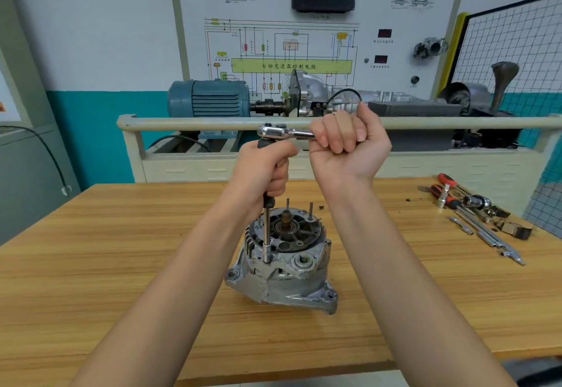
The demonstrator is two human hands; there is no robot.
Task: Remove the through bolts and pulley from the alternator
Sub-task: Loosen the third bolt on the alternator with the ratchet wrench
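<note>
Alternator (281,262) stands on the counter (121,265) below both grips: left hand (267,171) curled round the upright extension bar (267,240), right hand (349,140) clenching the ratchet (284,132) handle.

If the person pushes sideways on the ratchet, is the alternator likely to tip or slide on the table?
The alternator looks cast metal, probably heavy, so it resists sliding. It stands on end, unclamped, on the smooth wooden table; the tall extension bar gives leverage, so it may rock.
</note>
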